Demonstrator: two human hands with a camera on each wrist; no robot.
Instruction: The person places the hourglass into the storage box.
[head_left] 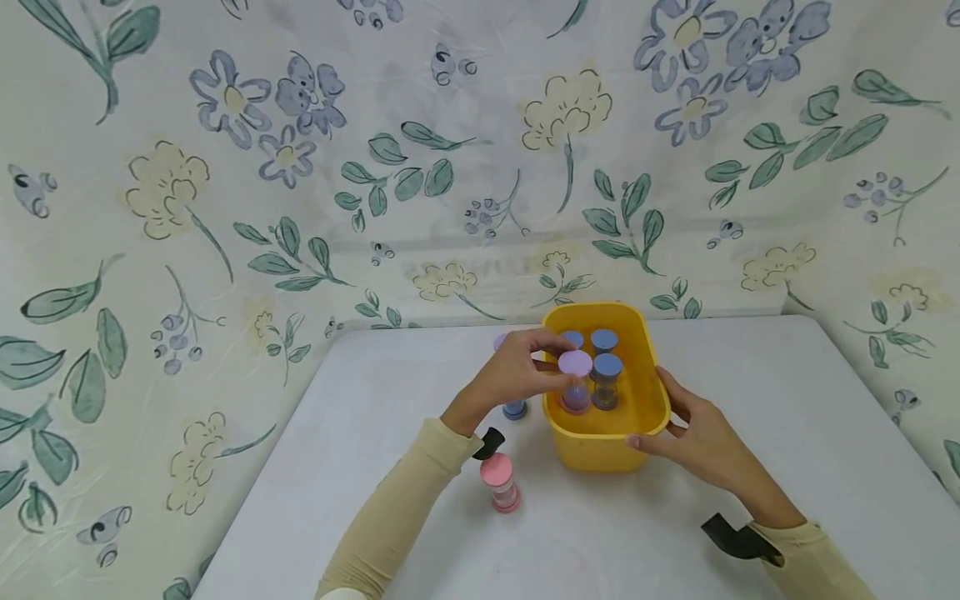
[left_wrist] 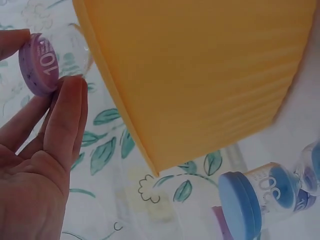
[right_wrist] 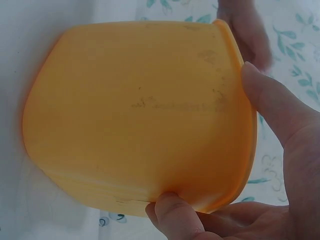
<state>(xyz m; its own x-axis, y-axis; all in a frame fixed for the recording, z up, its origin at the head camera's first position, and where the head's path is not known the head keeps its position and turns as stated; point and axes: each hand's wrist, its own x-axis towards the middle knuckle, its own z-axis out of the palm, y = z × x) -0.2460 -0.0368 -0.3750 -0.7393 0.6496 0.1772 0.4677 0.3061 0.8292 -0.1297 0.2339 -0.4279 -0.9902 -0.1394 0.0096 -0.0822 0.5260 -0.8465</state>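
Observation:
Between thumb and fingers my left hand (head_left: pixel 534 364) pinches a purple-capped sand timer (head_left: pixel 575 364), upright over the left part of a yellow bin (head_left: pixel 657 408). In the left wrist view, a "10" shows on the timer's purple end (left_wrist: pixel 40 65), level with the bin's rim. My right hand (head_left: pixel 701 437) grips the bin's near right corner, thumb at the rim and fingers along the outer wall (right_wrist: pixel 140 115). Several blue-capped sand timers (head_left: pixel 607 367) stand inside the bin, close beside the held one.
A pink sand timer (head_left: pixel 500 483) stands on the white table (head_left: pixel 375 400), left of the bin and close by my left forearm. A blue sand timer (head_left: pixel 514 409) stands partly hidden under my left wrist, with a purple cap (head_left: pixel 499 341) behind the hand. Flowered cloth hangs behind.

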